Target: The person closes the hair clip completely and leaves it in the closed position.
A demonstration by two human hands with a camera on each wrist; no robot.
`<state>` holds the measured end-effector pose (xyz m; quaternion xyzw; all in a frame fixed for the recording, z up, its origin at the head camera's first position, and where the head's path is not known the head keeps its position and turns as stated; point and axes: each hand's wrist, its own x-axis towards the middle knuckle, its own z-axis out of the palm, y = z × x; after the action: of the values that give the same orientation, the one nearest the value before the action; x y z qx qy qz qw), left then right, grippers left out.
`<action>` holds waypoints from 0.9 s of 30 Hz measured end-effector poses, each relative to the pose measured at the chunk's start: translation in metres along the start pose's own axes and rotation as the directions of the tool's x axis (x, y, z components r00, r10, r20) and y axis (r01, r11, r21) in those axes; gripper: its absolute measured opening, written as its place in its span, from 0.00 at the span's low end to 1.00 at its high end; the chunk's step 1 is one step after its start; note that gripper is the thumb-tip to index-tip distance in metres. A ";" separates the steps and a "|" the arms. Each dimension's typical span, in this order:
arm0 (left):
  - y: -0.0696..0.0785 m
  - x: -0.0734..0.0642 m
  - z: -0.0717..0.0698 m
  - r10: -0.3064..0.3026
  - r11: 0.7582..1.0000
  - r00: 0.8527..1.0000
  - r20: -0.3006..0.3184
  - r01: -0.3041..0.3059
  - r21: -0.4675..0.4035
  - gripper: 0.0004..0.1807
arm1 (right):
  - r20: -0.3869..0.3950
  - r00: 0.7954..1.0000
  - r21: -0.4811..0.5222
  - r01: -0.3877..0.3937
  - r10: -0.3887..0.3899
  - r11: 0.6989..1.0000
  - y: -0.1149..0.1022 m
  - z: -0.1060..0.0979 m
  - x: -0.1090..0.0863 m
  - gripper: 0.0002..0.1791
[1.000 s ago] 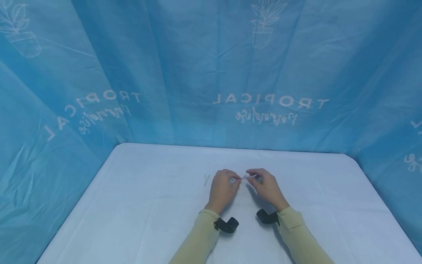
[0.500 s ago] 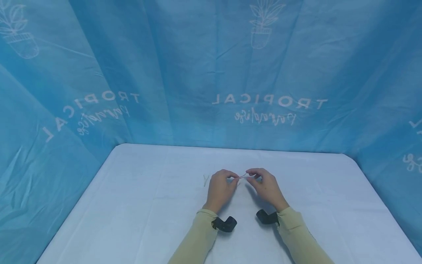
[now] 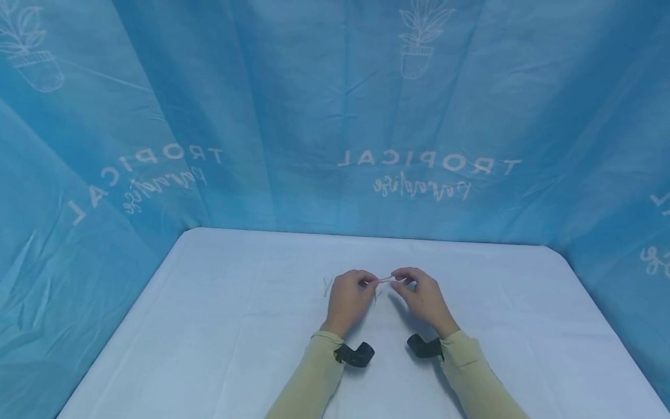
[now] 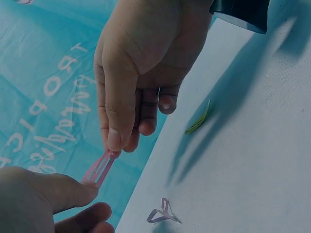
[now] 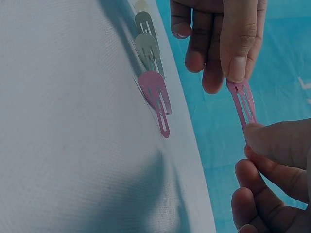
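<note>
A pink snap hair clip point(image 5: 242, 99) is stretched between my two hands, above the table. My left hand point(image 3: 349, 299) pinches its rounded end between thumb and finger, seen at the top of the right wrist view. With thumb and finger, my right hand point(image 3: 425, 297) pinches the narrow end; its other fingers are bent loosely. Just beside my left hand on the white cloth stands another pink clip point(image 5: 154, 87), its prongs spread apart. Behind it in the right wrist view are a light green clip point(image 5: 147, 47) and a darker green clip point(image 5: 144, 22).
A white-covered table point(image 3: 235, 349) spreads beneath both hands. Thin clips point(image 3: 327, 286) stand left of my left hand. A blue printed curtain point(image 3: 293, 116) encloses the table's back and sides. Black wrist cameras point(image 3: 356, 354) stick inward from both sleeves.
My left hand has shifted slightly left, widening the gap to my right hand, and more of the held clip shows. A clip on the table has come into sight beside the left hand.
</note>
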<state>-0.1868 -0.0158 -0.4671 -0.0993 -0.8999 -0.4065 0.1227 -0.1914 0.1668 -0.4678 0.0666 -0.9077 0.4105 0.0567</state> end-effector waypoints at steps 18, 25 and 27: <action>-0.002 0.001 0.003 -0.008 1.000 1.000 -0.008 0.008 -0.006 0.04 | -0.012 1.000 0.033 -0.004 0.004 0.999 0.001 -0.004 -0.003 0.10; -0.003 0.001 0.004 0.003 1.000 1.000 -0.021 -0.004 -0.019 0.03 | -0.001 1.000 0.042 0.005 -0.005 0.999 0.002 -0.003 -0.002 0.07; -0.003 0.002 0.004 0.011 1.000 1.000 -0.025 -0.012 -0.023 0.03 | 0.003 1.000 0.051 0.018 -0.018 0.999 0.002 -0.003 -0.001 0.05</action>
<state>-0.1906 -0.0144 -0.4712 -0.1008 -0.8930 -0.4173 0.1354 -0.1902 0.1706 -0.4674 0.0770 -0.8964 0.4328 0.0573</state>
